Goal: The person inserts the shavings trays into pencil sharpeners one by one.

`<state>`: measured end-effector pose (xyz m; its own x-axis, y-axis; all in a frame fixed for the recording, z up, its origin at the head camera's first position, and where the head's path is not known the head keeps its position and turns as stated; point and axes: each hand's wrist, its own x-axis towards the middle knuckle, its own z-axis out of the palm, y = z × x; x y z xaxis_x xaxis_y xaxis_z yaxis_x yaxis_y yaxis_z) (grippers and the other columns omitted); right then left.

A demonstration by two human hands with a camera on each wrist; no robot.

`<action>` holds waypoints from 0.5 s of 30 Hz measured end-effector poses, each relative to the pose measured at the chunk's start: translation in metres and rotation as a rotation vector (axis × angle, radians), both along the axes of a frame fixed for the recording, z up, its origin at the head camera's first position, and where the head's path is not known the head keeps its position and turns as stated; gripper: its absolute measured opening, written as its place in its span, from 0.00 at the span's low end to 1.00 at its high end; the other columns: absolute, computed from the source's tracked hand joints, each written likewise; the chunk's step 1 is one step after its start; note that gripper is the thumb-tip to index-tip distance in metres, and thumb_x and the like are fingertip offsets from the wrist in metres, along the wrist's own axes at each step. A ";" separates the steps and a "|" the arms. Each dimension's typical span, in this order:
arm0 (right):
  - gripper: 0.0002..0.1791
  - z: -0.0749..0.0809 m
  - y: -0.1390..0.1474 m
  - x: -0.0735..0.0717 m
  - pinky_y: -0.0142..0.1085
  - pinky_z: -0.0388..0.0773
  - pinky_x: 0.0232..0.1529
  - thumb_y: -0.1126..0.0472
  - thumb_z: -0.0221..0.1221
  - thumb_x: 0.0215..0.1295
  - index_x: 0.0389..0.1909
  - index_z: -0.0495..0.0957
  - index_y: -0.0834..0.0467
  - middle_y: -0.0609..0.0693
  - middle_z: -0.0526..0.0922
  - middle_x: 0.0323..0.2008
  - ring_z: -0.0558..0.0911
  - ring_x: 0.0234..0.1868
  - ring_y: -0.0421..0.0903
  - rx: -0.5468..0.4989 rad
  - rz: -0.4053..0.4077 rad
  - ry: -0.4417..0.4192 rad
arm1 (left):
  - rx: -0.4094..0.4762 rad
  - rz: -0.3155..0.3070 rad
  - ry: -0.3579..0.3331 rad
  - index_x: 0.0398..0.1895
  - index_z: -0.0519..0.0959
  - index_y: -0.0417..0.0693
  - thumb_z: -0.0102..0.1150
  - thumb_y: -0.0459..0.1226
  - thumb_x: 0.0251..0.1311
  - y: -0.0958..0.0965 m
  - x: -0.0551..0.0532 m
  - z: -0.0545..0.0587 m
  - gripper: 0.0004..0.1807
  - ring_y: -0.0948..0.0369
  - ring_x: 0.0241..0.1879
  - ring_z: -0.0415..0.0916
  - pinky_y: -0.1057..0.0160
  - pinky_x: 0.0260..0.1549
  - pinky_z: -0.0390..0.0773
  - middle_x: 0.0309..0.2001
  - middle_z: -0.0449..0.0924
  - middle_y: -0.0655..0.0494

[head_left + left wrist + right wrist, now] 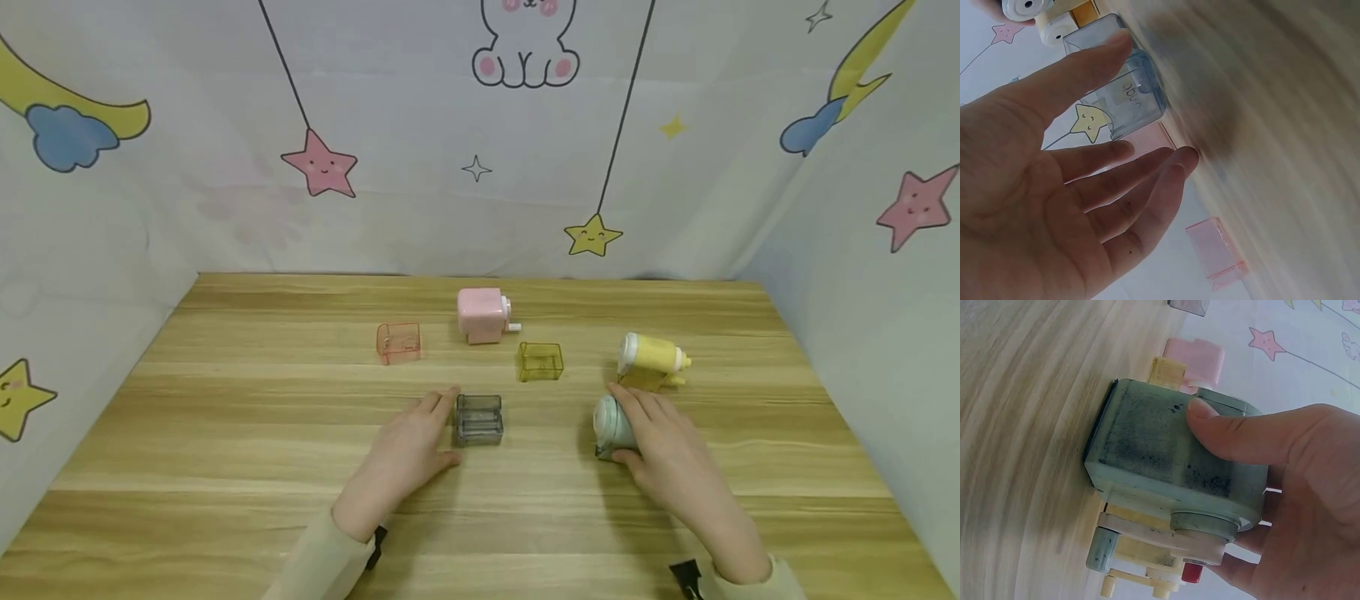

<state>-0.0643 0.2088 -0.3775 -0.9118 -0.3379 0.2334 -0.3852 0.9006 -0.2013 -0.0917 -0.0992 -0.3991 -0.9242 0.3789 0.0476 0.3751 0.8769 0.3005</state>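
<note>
My right hand (672,457) grips a pale green crank pencil sharpener (1166,440) at the right of the table. In the right wrist view the thumb lies along its smudged side, with the crank handle (1102,549) below. My left hand (397,458) is beside a clear grey shavings drawer (480,421), thumb apart from the fairly straight fingers. The drawer stands on the table just right of the fingertips; whether they touch it I cannot tell. Behind the right hand lies a yellow crank sharpener (652,354).
A pink crank sharpener (482,315) stands near the back of the wooden table (247,400). Left of it is a clear red drawer (399,342), and a clear yellow drawer (540,361) lies to its front right. Printed cloth (405,225) closes off the back and sides.
</note>
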 end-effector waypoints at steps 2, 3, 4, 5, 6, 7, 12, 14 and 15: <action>0.47 0.000 0.000 0.000 0.56 0.75 0.53 0.64 0.75 0.42 0.66 0.65 0.63 0.60 0.78 0.55 0.76 0.56 0.59 0.006 0.002 0.003 | 0.002 -0.003 0.016 0.67 0.65 0.40 0.76 0.43 0.43 0.000 0.000 -0.001 0.46 0.46 0.49 0.78 0.50 0.47 0.80 0.52 0.78 0.44; 0.47 -0.001 0.000 0.000 0.56 0.75 0.53 0.64 0.75 0.42 0.66 0.65 0.63 0.60 0.78 0.55 0.76 0.56 0.59 0.009 0.002 0.004 | 0.006 -0.006 0.023 0.66 0.66 0.41 0.76 0.42 0.43 0.001 -0.001 -0.002 0.46 0.47 0.47 0.79 0.51 0.46 0.80 0.51 0.79 0.45; 0.46 -0.001 0.000 0.000 0.55 0.76 0.52 0.64 0.75 0.42 0.65 0.65 0.63 0.60 0.78 0.55 0.76 0.56 0.59 0.011 0.002 0.005 | 0.012 -0.008 0.032 0.66 0.67 0.41 0.76 0.41 0.43 0.001 -0.001 -0.002 0.45 0.48 0.46 0.79 0.52 0.44 0.80 0.49 0.79 0.46; 0.46 -0.001 0.000 0.000 0.55 0.76 0.52 0.64 0.75 0.42 0.65 0.65 0.63 0.59 0.78 0.54 0.76 0.56 0.59 0.011 0.003 0.007 | 0.016 -0.008 0.039 0.65 0.67 0.41 0.76 0.39 0.43 0.001 -0.001 -0.002 0.43 0.49 0.44 0.79 0.53 0.43 0.80 0.48 0.80 0.47; 0.46 -0.002 0.000 0.000 0.55 0.76 0.51 0.64 0.75 0.42 0.65 0.65 0.63 0.59 0.78 0.54 0.76 0.56 0.59 0.009 0.005 0.009 | 0.021 -0.009 0.043 0.64 0.68 0.41 0.75 0.38 0.43 0.002 -0.002 -0.002 0.42 0.50 0.43 0.79 0.53 0.42 0.81 0.46 0.80 0.47; 0.46 -0.002 0.000 0.000 0.55 0.76 0.51 0.64 0.75 0.42 0.65 0.65 0.63 0.59 0.78 0.54 0.76 0.56 0.59 0.006 0.007 0.011 | 0.025 -0.010 0.048 0.63 0.70 0.41 0.75 0.36 0.43 0.002 -0.002 -0.002 0.40 0.51 0.42 0.79 0.54 0.41 0.81 0.46 0.80 0.48; 0.44 -0.003 0.001 -0.002 0.54 0.76 0.51 0.65 0.75 0.42 0.63 0.66 0.64 0.59 0.78 0.53 0.76 0.55 0.58 0.010 0.016 0.006 | 0.026 -0.012 0.054 0.59 0.72 0.39 0.76 0.37 0.41 0.005 -0.004 -0.001 0.38 0.51 0.42 0.79 0.53 0.43 0.81 0.45 0.80 0.47; 0.44 -0.003 0.001 -0.003 0.54 0.76 0.50 0.65 0.75 0.42 0.62 0.65 0.65 0.59 0.77 0.52 0.76 0.55 0.59 0.022 0.018 -0.003 | 0.022 -0.010 0.051 0.59 0.73 0.38 0.77 0.40 0.40 0.006 -0.004 0.000 0.39 0.51 0.42 0.80 0.53 0.45 0.80 0.45 0.80 0.47; 0.44 -0.003 0.001 -0.003 0.54 0.77 0.49 0.65 0.74 0.42 0.62 0.65 0.65 0.59 0.77 0.52 0.76 0.55 0.59 0.029 0.019 -0.008 | 0.023 -0.010 0.046 0.59 0.72 0.38 0.78 0.41 0.39 0.006 -0.004 0.000 0.40 0.51 0.42 0.80 0.53 0.45 0.80 0.44 0.80 0.47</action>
